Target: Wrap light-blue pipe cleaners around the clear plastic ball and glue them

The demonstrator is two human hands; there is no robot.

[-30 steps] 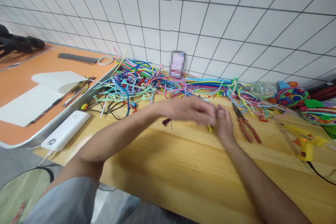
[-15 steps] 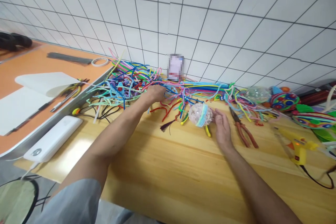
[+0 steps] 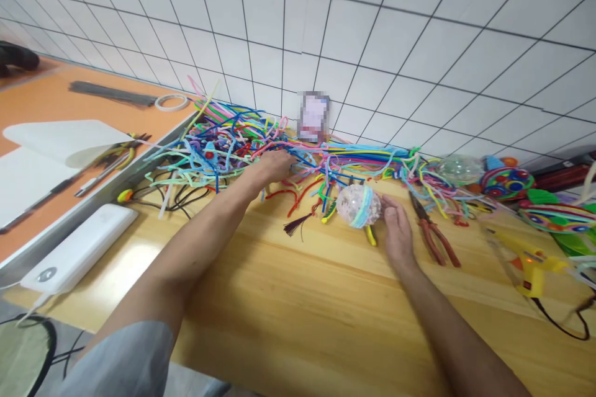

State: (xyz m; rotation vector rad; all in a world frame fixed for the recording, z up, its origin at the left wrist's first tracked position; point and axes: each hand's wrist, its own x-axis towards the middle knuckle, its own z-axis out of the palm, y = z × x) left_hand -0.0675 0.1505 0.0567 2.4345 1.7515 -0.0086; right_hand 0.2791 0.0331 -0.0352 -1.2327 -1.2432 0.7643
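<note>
My left hand [image 3: 275,165] reaches into a tangled heap of coloured pipe cleaners [image 3: 223,142] by the wall. Its fingers are curled down, and the fingertips are lost among the stems, so what they grip is hidden. A clear, bumpy ball [image 3: 348,205] with a blue and pale green band round it is by my right hand [image 3: 397,229]. The right fingers press against the ball's right side, partly behind it. A dark tassel [image 3: 297,224] lies left of the ball. Under its lower edge shows a yellow piece [image 3: 370,235].
Red-handled pliers [image 3: 435,239] lie right of my right hand, with a yellow glue gun [image 3: 531,267] farther right. Decorated balls [image 3: 507,183] stand at the back right. A phone [image 3: 313,116] leans on the wall. At left are a white power bank [image 3: 79,248] and paper [image 3: 32,180].
The view has shifted slightly. Both hands keep nearly the same places, the left in the heap and the right at the ball.
</note>
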